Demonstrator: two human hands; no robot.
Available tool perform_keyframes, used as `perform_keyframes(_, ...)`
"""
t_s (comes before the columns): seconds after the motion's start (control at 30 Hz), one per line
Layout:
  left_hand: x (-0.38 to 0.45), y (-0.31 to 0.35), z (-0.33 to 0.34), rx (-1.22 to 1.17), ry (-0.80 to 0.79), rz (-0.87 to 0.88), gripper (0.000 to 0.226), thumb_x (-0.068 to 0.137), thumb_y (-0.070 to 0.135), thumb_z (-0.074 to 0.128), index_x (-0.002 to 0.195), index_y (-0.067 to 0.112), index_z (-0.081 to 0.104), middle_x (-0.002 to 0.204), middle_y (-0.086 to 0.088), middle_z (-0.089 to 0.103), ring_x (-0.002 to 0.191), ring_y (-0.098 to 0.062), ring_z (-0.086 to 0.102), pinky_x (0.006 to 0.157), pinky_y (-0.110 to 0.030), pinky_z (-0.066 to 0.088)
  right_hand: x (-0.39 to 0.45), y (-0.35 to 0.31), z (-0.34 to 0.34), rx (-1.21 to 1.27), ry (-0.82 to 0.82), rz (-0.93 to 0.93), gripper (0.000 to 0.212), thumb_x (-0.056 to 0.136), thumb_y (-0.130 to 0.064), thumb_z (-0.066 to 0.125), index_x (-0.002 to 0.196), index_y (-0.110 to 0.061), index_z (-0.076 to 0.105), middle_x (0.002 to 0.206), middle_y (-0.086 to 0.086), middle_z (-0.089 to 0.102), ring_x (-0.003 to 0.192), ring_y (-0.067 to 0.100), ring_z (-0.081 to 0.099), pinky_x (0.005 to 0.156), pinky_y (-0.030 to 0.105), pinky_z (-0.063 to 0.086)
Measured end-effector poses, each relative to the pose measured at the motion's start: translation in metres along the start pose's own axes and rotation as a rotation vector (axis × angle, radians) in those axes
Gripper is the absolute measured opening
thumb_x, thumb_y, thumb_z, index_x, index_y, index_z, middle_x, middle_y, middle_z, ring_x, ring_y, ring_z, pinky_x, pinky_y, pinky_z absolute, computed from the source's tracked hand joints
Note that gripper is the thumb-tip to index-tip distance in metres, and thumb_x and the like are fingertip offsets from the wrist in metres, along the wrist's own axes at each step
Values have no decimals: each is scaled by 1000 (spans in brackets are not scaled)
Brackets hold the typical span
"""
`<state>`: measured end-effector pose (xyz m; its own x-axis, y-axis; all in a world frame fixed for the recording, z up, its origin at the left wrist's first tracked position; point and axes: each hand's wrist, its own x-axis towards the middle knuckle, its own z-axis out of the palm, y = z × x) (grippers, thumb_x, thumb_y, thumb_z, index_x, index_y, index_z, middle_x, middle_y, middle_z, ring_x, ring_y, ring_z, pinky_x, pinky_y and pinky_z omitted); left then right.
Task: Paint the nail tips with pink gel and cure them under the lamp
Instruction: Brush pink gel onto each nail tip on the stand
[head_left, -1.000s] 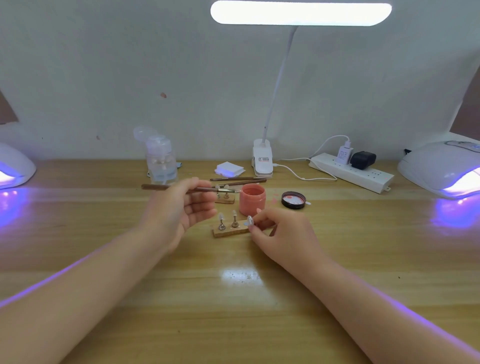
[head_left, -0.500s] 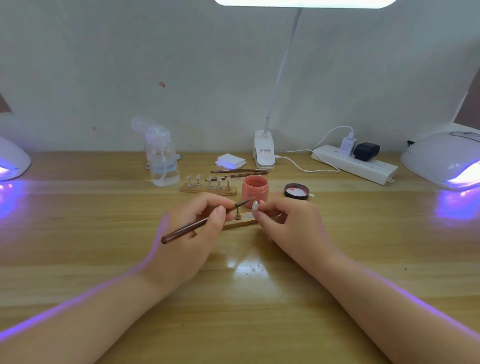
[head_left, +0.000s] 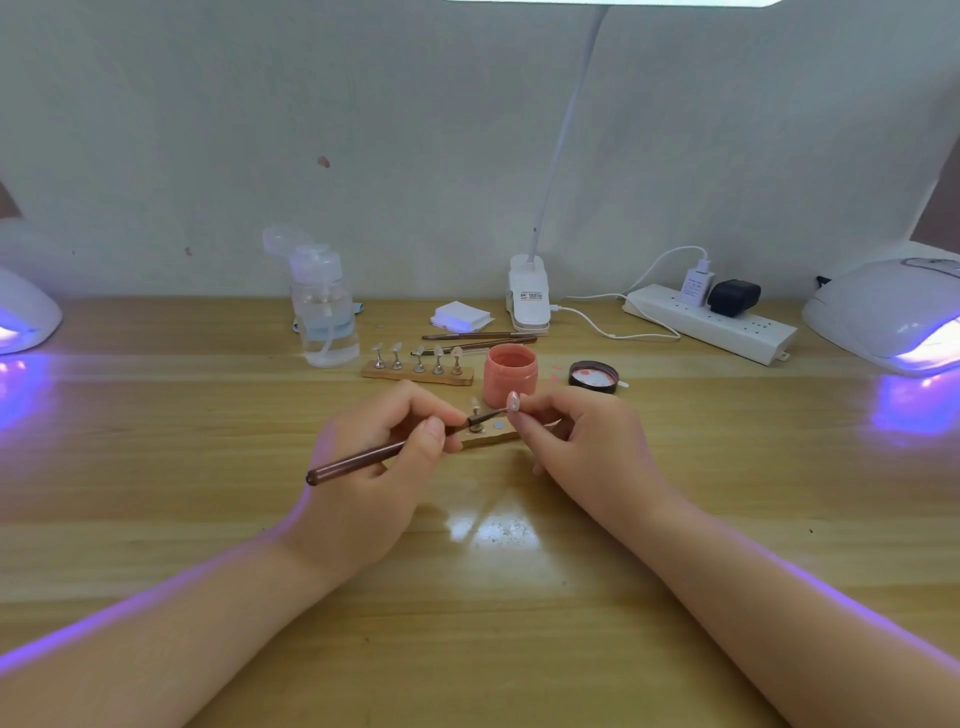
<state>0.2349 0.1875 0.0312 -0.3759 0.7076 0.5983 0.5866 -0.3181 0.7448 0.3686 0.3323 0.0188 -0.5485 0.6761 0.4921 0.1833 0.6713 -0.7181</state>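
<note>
The left hand pinches a brown brush, fingers curled round its handle, bristles touching a nail tip pinched in the right hand's fingers; both hover over a wooden holder on the surface; the pink gel jar stands open at twelve o'clock; a lit curing lamp sits at two o'clock.
</note>
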Motion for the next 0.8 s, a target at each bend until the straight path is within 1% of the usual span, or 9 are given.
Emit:
perform_keyframes(0.1, 0, 0, 2, -20, 16, -12, 19, 87, 33, 51, 93, 26, 67, 88, 9, 73, 85, -6, 70, 76, -18, 53, 0, 0, 0, -9, 9, -2, 10, 88, -27, 70, 81, -21, 74, 60, -16, 62, 47, 9, 59, 53, 11, 40)
perform_keyframes(0.17, 1, -1, 4, 1, 1, -29, 15, 90, 26, 55, 97, 27, 68, 91, 10, 73, 90, -8, 70, 79, -22, 54, 0, 0, 0, -9, 11, 10, 7, 87, -25, 71, 81, -22, 74, 59, -17, 61, 49, 10, 60, 53, 10, 40)
perform_keyframes(0.23, 0, -2, 3, 21, -25, -29, 17, 90, 22, 54, 95, 27, 69, 89, 10, 73, 89, -10, 70, 79, -25, 55, 0, 0, -1, -20, 8, 13, 6, 86, -21, 71, 81, -23, 73, 62, -17, 62, 49, 10, 61, 54, 11, 41)
perform_keyframes(0.33, -1, 0, 1, 25, -23, 16, 20, 86, 31, 49, 89, 25, 68, 83, 8, 72, 81, -8, 69, 72, -16, 51, 0, -1, 0, -27, 18, -6, 9, 88, -24, 69, 79, -22, 72, 66, -13, 65, 46, 8, 60, 54, 13, 43)
perform_keyframes(0.4, -2, 1, 1, 11, 3, 25, 22, 87, 31, 47, 90, 24, 68, 86, 8, 72, 82, -5, 69, 71, -12, 49, 0, -2, 0, -22, 22, -11, 11, 88, -25, 69, 80, -20, 72, 67, -11, 66, 46, 8, 60, 54, 14, 43)
perform_keyframes(0.5, 0, 0, 4, -8, 14, -29, 15, 91, 26, 54, 97, 26, 68, 90, 10, 74, 89, -7, 70, 78, -20, 54, 1, -1, 0, -13, 19, -2, 8, 88, -23, 69, 82, -19, 73, 66, -12, 66, 46, 8, 60, 53, 12, 42)
perform_keyframes(0.6, 0, -1, 4, 12, -19, -52, 16, 89, 23, 55, 95, 28, 69, 89, 10, 74, 89, -7, 71, 80, -25, 55, 1, 0, 0, 1, -1, 14, 6, 87, -18, 70, 82, -22, 72, 66, -14, 65, 47, 7, 60, 54, 11, 42)
perform_keyframes(0.7, -1, 0, 2, 5, -9, -14, 19, 85, 32, 50, 88, 26, 68, 85, 7, 73, 82, -6, 70, 73, -18, 53, 0, 0, 0, 7, 2, 0, 9, 87, -22, 70, 79, -25, 70, 65, -14, 65, 45, 6, 59, 53, 10, 41)
perform_keyframes(0.8, -1, 0, 3, -15, 11, -37, 17, 89, 31, 52, 94, 26, 68, 89, 9, 73, 87, -6, 70, 77, -18, 53, 0, -1, 0, 17, 0, -7, 12, 88, -23, 70, 76, -28, 68, 64, -13, 65, 44, 5, 59, 52, 10, 41)
